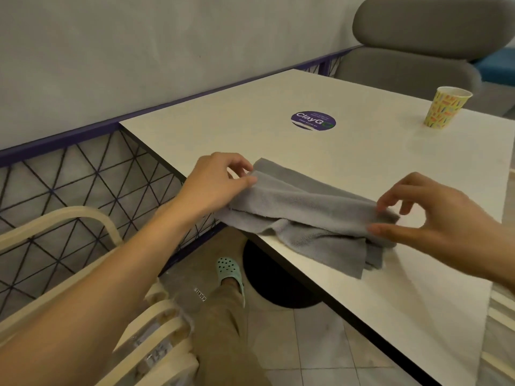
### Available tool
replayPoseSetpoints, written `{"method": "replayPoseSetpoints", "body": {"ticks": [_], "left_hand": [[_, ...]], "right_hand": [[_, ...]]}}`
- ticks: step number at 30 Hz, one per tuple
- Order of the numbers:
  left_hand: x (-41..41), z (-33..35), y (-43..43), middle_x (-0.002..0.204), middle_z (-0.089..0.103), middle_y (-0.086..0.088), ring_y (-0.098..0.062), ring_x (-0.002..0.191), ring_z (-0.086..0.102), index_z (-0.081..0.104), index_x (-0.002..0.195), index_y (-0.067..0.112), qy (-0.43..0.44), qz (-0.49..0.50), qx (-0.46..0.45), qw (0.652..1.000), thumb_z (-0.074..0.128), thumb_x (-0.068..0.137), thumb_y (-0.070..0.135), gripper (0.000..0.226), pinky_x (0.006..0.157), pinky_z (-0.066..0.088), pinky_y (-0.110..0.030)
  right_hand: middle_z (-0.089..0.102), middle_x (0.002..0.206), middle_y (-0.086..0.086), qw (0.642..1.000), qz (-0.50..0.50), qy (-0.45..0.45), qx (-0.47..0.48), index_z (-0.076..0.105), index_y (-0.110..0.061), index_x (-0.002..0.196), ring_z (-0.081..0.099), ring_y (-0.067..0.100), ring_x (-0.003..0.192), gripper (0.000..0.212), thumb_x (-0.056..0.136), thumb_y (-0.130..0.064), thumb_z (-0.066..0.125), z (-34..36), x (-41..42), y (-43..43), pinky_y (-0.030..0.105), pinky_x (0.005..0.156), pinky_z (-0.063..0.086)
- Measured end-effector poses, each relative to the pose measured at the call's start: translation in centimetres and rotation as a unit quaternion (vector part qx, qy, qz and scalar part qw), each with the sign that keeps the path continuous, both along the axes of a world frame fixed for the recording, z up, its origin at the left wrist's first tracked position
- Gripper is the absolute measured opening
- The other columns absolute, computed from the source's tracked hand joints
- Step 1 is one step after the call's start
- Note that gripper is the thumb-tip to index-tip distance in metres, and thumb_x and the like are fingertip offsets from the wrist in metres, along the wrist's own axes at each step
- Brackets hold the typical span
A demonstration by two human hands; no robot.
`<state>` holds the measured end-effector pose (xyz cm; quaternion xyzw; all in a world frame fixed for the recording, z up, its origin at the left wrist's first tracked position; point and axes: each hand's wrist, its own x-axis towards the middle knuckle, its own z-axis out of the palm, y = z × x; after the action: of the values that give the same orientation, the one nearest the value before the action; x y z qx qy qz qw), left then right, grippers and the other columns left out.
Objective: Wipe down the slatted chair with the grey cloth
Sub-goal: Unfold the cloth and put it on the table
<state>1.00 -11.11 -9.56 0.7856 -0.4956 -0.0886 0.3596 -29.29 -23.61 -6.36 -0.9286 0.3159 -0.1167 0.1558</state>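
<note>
Head view, looking down.

Pinches the left end of the grey cloth (306, 215) with the left hand (214, 182). Thumb and forefinger closed narrow on the top fold, other fingers curled loosely above it. Pinches the right end with the right hand (423, 215). Thumb low, forefinger tip on top, narrow gap with fabric in it, remaining fingers bent and lifted off the cloth. Holds the cloth stretched between both hands at the near edge of the white table (362, 162).

Plain grey terry, folded lengthwise into several loose layers, rumpled, edges uneven. Middle and lower flap lying on the tabletop, one corner drooping toward the near edge. Left end raised a little off the surface; cannot tell about the right end.

Not touching the slatted chair (156, 330). Cream, curved armrest and bent slats, at lower left, partly hidden under the left forearm. Beside the table, in front of a purple-framed mesh railing (83, 176).

On the table, well apart from the cloth: round purple sticker (313, 121) and an upright patterned paper cup (446, 108) near the far right. Grey padded chair (418, 37) behind the table. Below: mint-green clog (230, 270), tan trouser leg, black round table base (278, 288) on a tiled floor.
</note>
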Motion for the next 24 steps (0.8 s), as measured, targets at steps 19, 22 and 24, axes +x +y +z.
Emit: {"method": "replayPoseSetpoints", "body": {"ticks": [19, 22, 24], "left_hand": [[1.4, 2.4, -4.9, 0.083, 0.064, 0.015, 0.004, 0.070, 0.052, 0.069, 0.081, 0.026, 0.041, -0.017, -0.055, 0.998, 0.073, 0.083, 0.029, 0.005, 0.066, 0.037, -0.015], [1.0, 1.8, -6.0, 0.087, 0.065, 0.014, 0.008, 0.070, 0.052, 0.069, 0.085, 0.023, 0.011, 0.009, -0.091, 0.996, 0.073, 0.083, 0.028, 0.007, 0.066, 0.040, -0.011], [0.6, 0.6, -6.4, 0.102, 0.062, 0.011, 0.001, 0.082, 0.053, 0.068, 0.097, 0.024, -0.052, 0.021, -0.078, 0.995, 0.073, 0.082, 0.032, 0.018, 0.076, 0.044, -0.019]], "right_hand": [[0.071, 0.069, 0.003, 0.978, 0.006, -0.083, 0.189, 0.071, -0.022, 0.071, 0.057, 0.006, 0.059, 0.012, 0.079, -0.015, 0.076, 0.8, 1.6, -5.6, 0.009, 0.057, 0.043], [0.071, 0.069, 0.000, 0.985, -0.018, -0.062, 0.163, 0.071, -0.021, 0.071, 0.059, 0.006, 0.061, 0.012, 0.080, -0.016, 0.077, 0.1, 1.8, -6.5, 0.012, 0.060, 0.046], [0.069, 0.082, -0.002, 0.995, -0.037, -0.012, 0.091, 0.070, -0.028, 0.078, 0.062, 0.011, 0.074, 0.007, 0.081, -0.026, 0.076, -0.6, 2.0, -6.4, 0.025, 0.066, 0.048]]}}
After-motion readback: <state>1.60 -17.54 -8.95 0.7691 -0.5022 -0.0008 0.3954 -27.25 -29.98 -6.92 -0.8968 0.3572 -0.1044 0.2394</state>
